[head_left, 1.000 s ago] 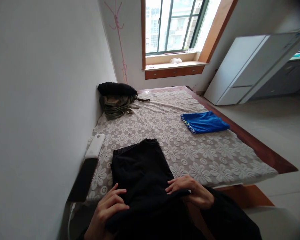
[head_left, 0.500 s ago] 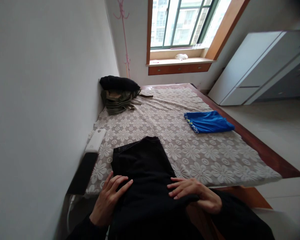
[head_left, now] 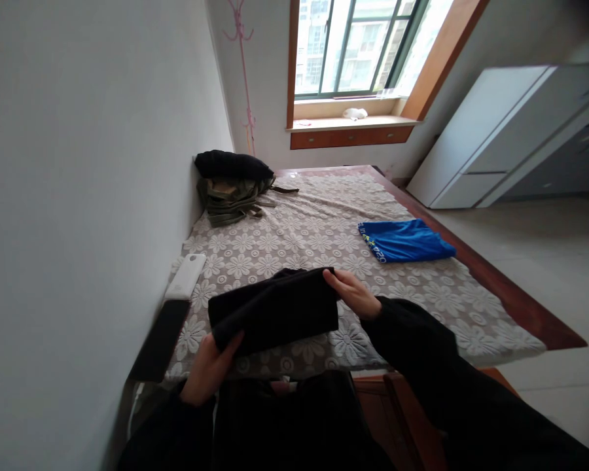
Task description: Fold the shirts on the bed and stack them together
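Note:
A black shirt (head_left: 279, 314) lies folded into a flat, roughly rectangular bundle near the front edge of the table. My left hand (head_left: 207, 368) grips its near left corner, the thumb on top of the cloth and the other fingers largely hidden. At the far right corner, my right hand (head_left: 352, 292) pinches the upper edge between thumb and fingers. The cloth underneath the shirt is a patterned tablecloth (head_left: 319, 248) with pale flowers. Further right rests a folded blue garment (head_left: 407, 241) with white and yellow print.
Along the left wall lie a white power bank (head_left: 186, 275) and a dark flat device (head_left: 161, 340), with a white cable below. A dark green bag with black cloth (head_left: 233, 183) sits at the back left. Wooden furniture (head_left: 387, 405) stands under the table's front edge.
The shirt's near part has been folded away from me over the rest, making it shorter. My hands went from lying flat on it to gripping it; the right one moved further forward.

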Motion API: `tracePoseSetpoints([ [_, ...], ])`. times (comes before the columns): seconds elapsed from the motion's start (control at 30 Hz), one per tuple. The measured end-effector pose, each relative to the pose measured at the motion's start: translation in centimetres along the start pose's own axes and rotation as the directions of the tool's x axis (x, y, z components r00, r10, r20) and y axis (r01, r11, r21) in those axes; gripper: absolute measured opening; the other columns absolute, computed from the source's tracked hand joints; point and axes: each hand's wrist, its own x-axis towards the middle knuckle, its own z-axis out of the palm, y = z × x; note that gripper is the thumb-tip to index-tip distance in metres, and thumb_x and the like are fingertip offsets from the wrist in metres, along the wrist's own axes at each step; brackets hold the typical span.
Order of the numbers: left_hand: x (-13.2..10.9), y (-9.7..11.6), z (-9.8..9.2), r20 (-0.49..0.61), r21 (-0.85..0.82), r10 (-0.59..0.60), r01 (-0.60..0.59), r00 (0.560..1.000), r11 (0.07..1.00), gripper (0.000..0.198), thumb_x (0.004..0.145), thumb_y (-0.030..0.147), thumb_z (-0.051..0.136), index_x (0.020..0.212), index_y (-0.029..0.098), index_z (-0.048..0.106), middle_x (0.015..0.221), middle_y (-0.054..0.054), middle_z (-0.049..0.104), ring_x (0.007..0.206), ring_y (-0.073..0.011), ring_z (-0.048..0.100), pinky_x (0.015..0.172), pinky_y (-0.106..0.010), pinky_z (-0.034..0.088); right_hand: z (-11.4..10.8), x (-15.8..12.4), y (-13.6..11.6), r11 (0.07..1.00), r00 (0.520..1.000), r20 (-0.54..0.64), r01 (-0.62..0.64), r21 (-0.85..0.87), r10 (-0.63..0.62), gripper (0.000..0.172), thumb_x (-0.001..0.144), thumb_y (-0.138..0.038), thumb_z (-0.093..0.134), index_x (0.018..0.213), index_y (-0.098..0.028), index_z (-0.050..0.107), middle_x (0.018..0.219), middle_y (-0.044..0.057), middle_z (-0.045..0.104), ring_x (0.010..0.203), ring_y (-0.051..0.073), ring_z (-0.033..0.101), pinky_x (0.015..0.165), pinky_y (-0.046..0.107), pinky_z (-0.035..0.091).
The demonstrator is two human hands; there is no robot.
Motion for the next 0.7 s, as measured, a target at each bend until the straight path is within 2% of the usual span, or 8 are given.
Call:
tracePoseSetpoints([
  [0.07,1.6,0.3,0.1,-0.021,0.017,-0.084,0.084,0.996,0.996,0.047,0.091,0.057,0.058,0.098,0.014,0.076,0.096,-0.013,0.079,0.098,-0.0335,0.073,0.086,-0.042,0.059,0.6,2.6,0.8,0.988,0.990,-0.010,-0.141,0.055,0.142,0.055,0.094,-0.073,0.047,0.099,-0.020,0.061,0.077,0.000,0.062,0.060,0.012,0.057,0.048,0.020,0.043],
  [0.13,2.6,0.4,0.3,-0.068,0.055,-0.169,0.173,0.983,0.983,0.050,0.091,0.059,0.056,0.098,0.013,0.075,0.098,-0.016,0.079,0.102,-0.0353,0.073,0.090,-0.043,0.057,1.3,3.8,1.9,0.983,0.986,0.033,-0.166,0.084,0.164,0.048,0.092,-0.062,0.057,0.119,-0.023,0.057,0.088,0.002,0.067,0.068,0.014,0.064,0.054,0.021,0.048],
  [0.23,2.8,0.5,0.8,-0.134,0.146,-0.231,0.250,0.964,0.957,0.050,0.095,0.058,0.048,0.104,0.015,0.072,0.100,-0.017,0.078,0.105,-0.0348,0.072,0.092,-0.042,0.055,2.2,3.7,3.5,0.999,1.000,-0.012,0.001,0.048,-0.001,0.061,0.088,-0.038,0.066,0.142,-0.024,0.044,0.104,0.006,0.071,0.091,0.020,0.070,0.072,0.029,0.057],
  [0.3,2.6,0.7,1.3,-0.175,0.238,-0.244,0.281,0.954,0.930,0.048,0.099,0.054,0.042,0.108,0.016,0.070,0.102,-0.017,0.077,0.108,-0.0343,0.072,0.090,-0.041,0.054,2.7,3.4,4.2,0.993,0.988,-0.122,0.085,-0.087,-0.095,0.067,0.087,-0.026,0.062,0.150,-0.026,0.038,0.114,0.009,0.070,0.102,0.023,0.069,0.083,0.036,0.057],
  [0.4,2.2,0.9,2.0,-0.251,0.396,-0.254,0.339,0.934,0.854,0.045,0.103,0.049,0.036,0.106,0.017,0.067,0.100,-0.019,0.077,0.104,-0.0357,0.072,0.084,-0.041,0.053,3.4,3.6,4.8,0.939,0.956,-0.227,0.106,-0.328,-0.187,0.070,0.087,-0.015,0.055,0.153,-0.030,0.038,0.126,0.010,0.066,0.114,0.027,0.066,0.094,0.043,0.054],
  [0.53,1.9,1.0,2.0,-0.301,0.520,-0.275,0.399,0.913,0.755,0.040,0.103,0.049,0.038,0.105,0.019,0.064,0.087,-0.016,0.075,0.086,-0.0374,0.073,0.074,-0.044,0.052,4.1,3.7,5.0,0.848,0.938,-0.189,0.162,-0.504,-0.292,0.067,0.089,-0.012,0.049,0.153,-0.027,0.037,0.128,0.010,0.067,0.117,0.027,0.065,0.097,0.042,0.053],
  [0.6,1.8,1.4,1.8,-0.354,0.525,-0.163,0.339,0.921,0.780,0.035,0.100,0.047,0.046,0.111,0.017,0.062,0.092,-0.016,0.074,0.088,-0.0368,0.072,0.077,-0.046,0.054,4.3,3.4,4.9,0.784,0.928,-0.167,0.175,-0.595,-0.334,0.065,0.091,-0.013,0.049,0.154,-0.026,0.037,0.132,0.011,0.065,0.115,0.027,0.065,0.096,0.040,0.054],
  [0.7,1.7,3.1,1.9,-0.400,0.575,0.221,0.056,0.890,0.816,0.038,0.098,0.036,0.051,0.127,0.012,0.056,0.124,-0.020,0.067,0.121,-0.0348,0.063,0.102,-0.050,0.050,4.2,3.0,4.7,0.667,0.926,-0.159,0.121,-0.735,-0.343,0.064,0.093,-0.018,0.050,0.156,-0.026,0.038,0.132,0.011,0.064,0.109,0.027,0.066,0.091,0.039,0.056],
])
